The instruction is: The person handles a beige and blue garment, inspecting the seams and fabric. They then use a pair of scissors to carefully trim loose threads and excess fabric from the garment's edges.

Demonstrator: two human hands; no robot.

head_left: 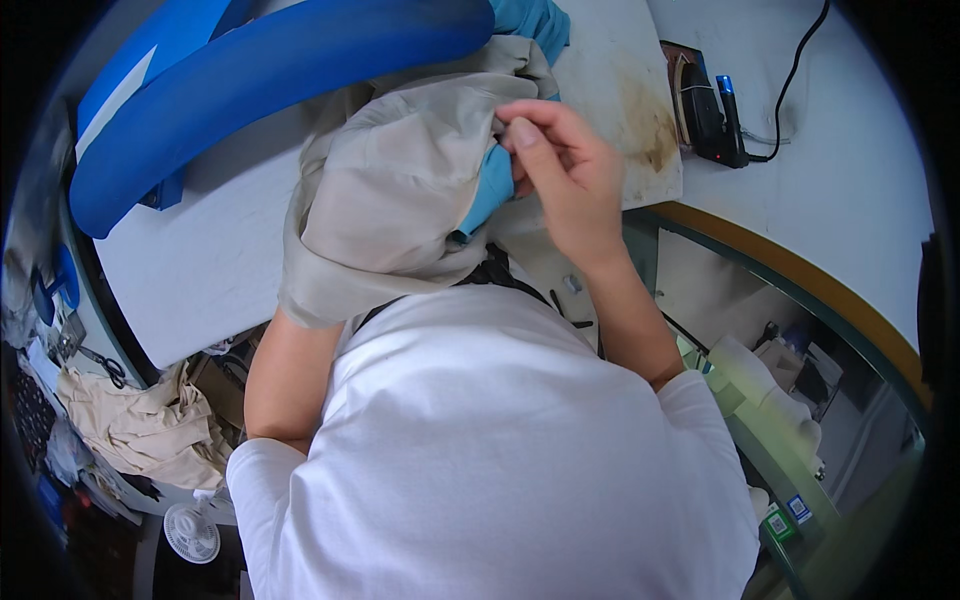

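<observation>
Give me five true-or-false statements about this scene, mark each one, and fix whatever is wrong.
1. The left forearm runs into the grey cloth. True.
2. Turquoise fabric shows beside the fingers of the right hand. True.
3. The right hand is completely covered by the grey cloth. False: its thumb is in plain view.
4. A black fan is at lower left. False: it is a white fan.
5. Scissors lie at the left, by the beige cloth. True.

Green QR-code label (778, 522): lower right, on pale green panel (757, 432), wording unreadable
Blue QR-code label (798, 508): beside it, likewise
</observation>
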